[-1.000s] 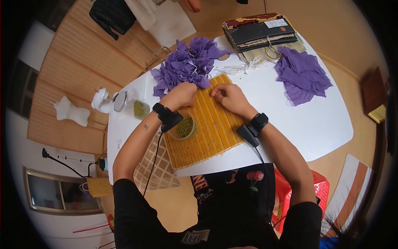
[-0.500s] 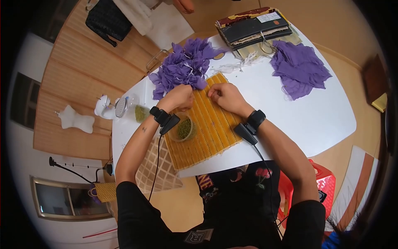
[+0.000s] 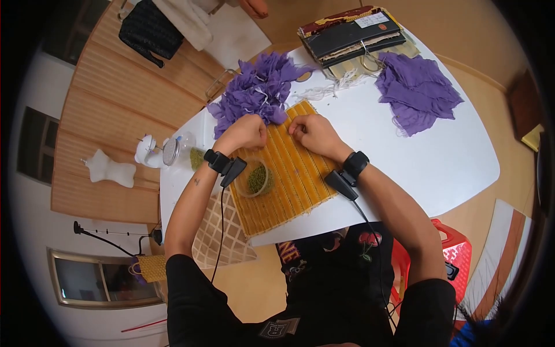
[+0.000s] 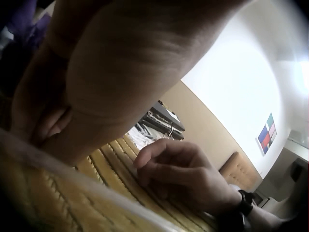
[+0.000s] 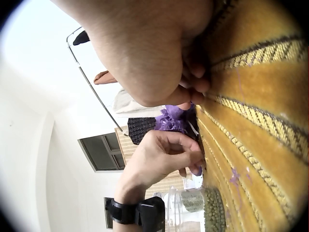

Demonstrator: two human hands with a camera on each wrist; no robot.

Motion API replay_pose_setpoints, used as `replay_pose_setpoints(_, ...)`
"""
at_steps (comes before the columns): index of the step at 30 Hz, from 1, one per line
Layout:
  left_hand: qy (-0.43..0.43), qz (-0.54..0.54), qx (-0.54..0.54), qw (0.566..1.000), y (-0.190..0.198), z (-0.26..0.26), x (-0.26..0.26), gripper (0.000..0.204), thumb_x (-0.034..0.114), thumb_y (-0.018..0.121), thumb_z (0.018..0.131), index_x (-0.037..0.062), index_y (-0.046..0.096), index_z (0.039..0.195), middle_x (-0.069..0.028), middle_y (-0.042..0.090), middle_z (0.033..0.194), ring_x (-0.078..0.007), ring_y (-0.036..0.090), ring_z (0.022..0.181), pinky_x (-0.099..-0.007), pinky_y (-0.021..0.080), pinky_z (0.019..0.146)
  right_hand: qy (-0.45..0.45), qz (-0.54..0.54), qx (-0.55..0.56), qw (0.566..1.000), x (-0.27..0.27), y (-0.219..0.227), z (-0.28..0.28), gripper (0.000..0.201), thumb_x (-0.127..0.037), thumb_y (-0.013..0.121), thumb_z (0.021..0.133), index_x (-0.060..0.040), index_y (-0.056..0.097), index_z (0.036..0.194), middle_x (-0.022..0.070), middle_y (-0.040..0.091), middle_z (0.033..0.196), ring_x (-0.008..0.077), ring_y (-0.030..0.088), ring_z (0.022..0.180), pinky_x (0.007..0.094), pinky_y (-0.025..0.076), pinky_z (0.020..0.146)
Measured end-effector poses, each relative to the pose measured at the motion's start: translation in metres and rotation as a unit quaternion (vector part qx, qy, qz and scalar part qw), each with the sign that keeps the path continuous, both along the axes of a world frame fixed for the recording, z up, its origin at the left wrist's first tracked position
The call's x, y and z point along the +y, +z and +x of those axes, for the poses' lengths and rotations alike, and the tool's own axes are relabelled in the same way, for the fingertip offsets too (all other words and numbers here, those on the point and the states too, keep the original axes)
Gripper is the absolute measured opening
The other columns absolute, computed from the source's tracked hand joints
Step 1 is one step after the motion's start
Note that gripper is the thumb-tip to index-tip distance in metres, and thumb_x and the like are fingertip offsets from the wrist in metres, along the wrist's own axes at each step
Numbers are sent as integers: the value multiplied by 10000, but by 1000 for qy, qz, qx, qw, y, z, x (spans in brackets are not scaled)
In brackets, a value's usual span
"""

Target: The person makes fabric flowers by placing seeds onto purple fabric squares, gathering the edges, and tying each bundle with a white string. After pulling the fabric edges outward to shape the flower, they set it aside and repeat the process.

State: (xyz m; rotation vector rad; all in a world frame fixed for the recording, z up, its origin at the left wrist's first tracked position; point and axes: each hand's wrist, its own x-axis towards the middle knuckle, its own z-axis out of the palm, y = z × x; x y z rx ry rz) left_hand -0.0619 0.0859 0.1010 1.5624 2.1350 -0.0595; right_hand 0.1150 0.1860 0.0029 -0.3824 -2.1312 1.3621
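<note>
Both hands work low over a mustard-yellow striped fabric (image 3: 295, 173) on the white table. My left hand (image 3: 248, 132) is on its left side with fingers bent down, thumb and forefinger close together near the cloth in the right wrist view. Curled fingertips of my right hand (image 3: 317, 136) rest at the fabric, facing the left hand across a short gap. I cannot tell whether either hand pinches anything small. A clear round tub of green beans (image 3: 257, 179) stands on the fabric, below the left wrist. Small purple fluff (image 5: 235, 176) clings to the stripes.
Purple ruffled cloth (image 3: 254, 87) is heaped beyond the left hand. Flat purple cloth (image 3: 416, 92) lies at the right, near stacked dark folders (image 3: 352, 37). A lidded jar (image 3: 171, 151) stands at the left edge. Cables hang from both wrist cameras.
The head view has shifted slightly, moving the table in the picture. The right hand's fingers look more curled in than a second ago. The tub and cloths stay in place.
</note>
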Motion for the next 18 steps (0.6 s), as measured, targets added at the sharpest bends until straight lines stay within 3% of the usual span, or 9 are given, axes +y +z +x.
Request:
replay_pose_setpoints(6,53,22,-58,997,-1,2,8,139,0,564,752,-59,629,645,-128,631,574,-201,668,551,-310,527,520,-2,-1,-16,1000,-1,2,1,165,-62,533,759,-36,676,837,131,650,698,296,635,690,388,492,677)
replay_pose_setpoints(13,34,47,-14,998,-15,4,8,96,-1,580,716,-56,631,656,-166,627,586,-239,662,544,-331,516,517,-8,20,-14,1000,-1,0,0,159,-71,535,764,-41,679,827,163,661,747,328,635,721,406,492,692)
replay_pose_setpoints(15,-28,58,60,996,-15,5,10,67,6,601,689,-43,641,667,-198,631,631,-307,659,593,-368,517,568,-6,31,-19,999,0,-1,1,161,-105,578,807,-43,686,910,136,654,735,256,629,674,353,486,665)
replay_pose_setpoints(18,-90,104,121,983,-29,-6,12,42,37,648,672,-1,666,668,-161,646,637,-302,660,625,-367,522,607,-8,32,-8,999,-1,0,0,156,-110,582,813,-46,686,910,140,657,739,260,632,678,354,488,672)
